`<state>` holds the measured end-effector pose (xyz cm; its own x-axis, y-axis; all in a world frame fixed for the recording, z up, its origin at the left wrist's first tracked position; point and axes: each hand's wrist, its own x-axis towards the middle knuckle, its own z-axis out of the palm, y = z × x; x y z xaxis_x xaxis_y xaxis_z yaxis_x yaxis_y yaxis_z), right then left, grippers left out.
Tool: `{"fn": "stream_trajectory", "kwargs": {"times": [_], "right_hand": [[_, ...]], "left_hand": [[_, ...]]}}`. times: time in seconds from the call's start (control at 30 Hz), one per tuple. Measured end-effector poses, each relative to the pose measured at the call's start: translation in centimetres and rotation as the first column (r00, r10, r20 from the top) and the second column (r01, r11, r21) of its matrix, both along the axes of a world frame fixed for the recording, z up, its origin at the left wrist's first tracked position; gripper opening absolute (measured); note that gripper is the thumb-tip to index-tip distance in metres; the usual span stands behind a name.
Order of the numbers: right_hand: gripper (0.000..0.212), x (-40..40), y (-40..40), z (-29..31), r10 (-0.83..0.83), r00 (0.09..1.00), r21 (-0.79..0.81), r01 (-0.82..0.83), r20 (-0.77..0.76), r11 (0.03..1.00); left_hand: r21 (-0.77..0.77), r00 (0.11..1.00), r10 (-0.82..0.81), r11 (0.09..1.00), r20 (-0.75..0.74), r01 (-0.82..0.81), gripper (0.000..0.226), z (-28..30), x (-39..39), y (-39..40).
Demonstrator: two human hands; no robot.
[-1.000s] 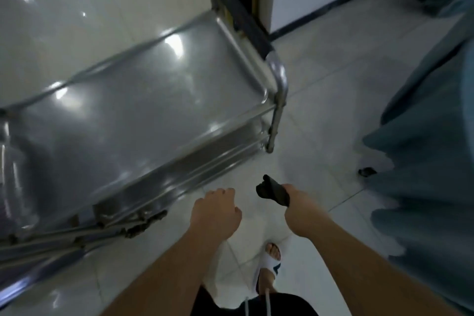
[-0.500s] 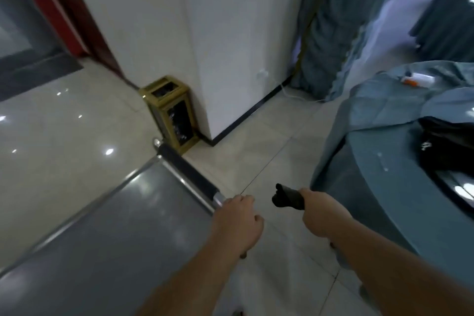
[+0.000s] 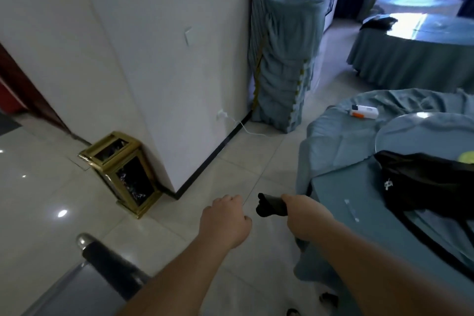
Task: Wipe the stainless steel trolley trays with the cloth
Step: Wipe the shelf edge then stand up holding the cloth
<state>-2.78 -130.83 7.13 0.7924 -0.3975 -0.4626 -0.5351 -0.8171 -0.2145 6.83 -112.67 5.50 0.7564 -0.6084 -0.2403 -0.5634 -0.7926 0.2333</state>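
Only a corner of the stainless steel trolley tray (image 3: 74, 292) shows at the bottom left, along with its dark push handle (image 3: 110, 267) and shiny end cap. My right hand (image 3: 305, 215) grips a dark bunched cloth (image 3: 270, 205) above the floor, to the right of the trolley and apart from it. My left hand (image 3: 225, 220) hangs beside it as a curled fist holding nothing, just past the handle's end. Neither hand touches the trolley.
A gold-framed bin (image 3: 123, 172) stands against the white wall corner ahead. A round table under teal fabric (image 3: 341, 156) is close on the right, bearing a black bag (image 3: 423, 179) and a white-and-orange item (image 3: 364, 111). A teal-covered chair stack (image 3: 284, 59) stands further back.
My view has lifted from the trolley tray toward the wall and the tables. The trolley has slid to the bottom left corner. Both hands keep their pose, the right still holding the cloth.
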Motion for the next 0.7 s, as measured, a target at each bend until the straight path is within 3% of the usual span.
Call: {"fn": "stream_trajectory", "kwargs": {"times": [0.17, 0.33, 0.7], "right_hand": [[0.039, 5.3, -8.7, 0.3, 0.038, 0.999, 0.011, -0.038, 0.036, 0.999], [0.043, 13.7, -13.8, 0.1, 0.116, 0.992, 0.030, -0.118, 0.057, 0.993], [0.029, 35.2, -7.6, -4.1, 0.412, 0.911, 0.041, -0.412, -0.006, 0.910]], "left_hand": [[0.028, 0.997, 0.061, 0.998, -0.036, -0.060, 0.054, 0.5, 4.8, -6.9], [0.017, 0.980, 0.186, 0.983, -0.076, -0.185, 0.058, 0.3, 9.3, -9.6], [0.148, 0.871, 0.482, 0.872, -0.098, -0.466, 0.052, -4.0, 25.8, -1.4]]}}
